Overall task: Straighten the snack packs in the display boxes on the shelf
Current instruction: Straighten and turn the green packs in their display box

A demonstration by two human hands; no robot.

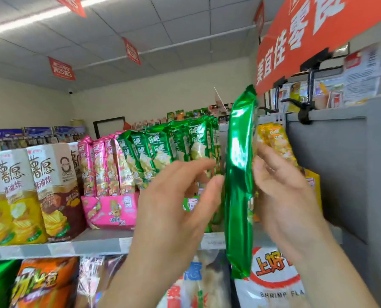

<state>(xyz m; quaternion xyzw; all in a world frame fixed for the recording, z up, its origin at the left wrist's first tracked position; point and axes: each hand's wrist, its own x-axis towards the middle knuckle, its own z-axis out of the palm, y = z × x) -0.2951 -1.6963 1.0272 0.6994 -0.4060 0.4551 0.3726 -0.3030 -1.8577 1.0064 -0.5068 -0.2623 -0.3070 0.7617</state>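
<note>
Right of centre, your right hand (280, 183) pinches the upright green pack (239, 178) while your open left hand (180, 196) touches its edge: keep it vertical and slot it beside the green row (163, 147).

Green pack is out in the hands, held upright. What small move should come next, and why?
Probably ease the green pack back upright into the row of green packs on the shelf. It is out in front of the shelf, with the right hand gripping one edge and the left hand at the other. The matching row stands just behind it.
</note>
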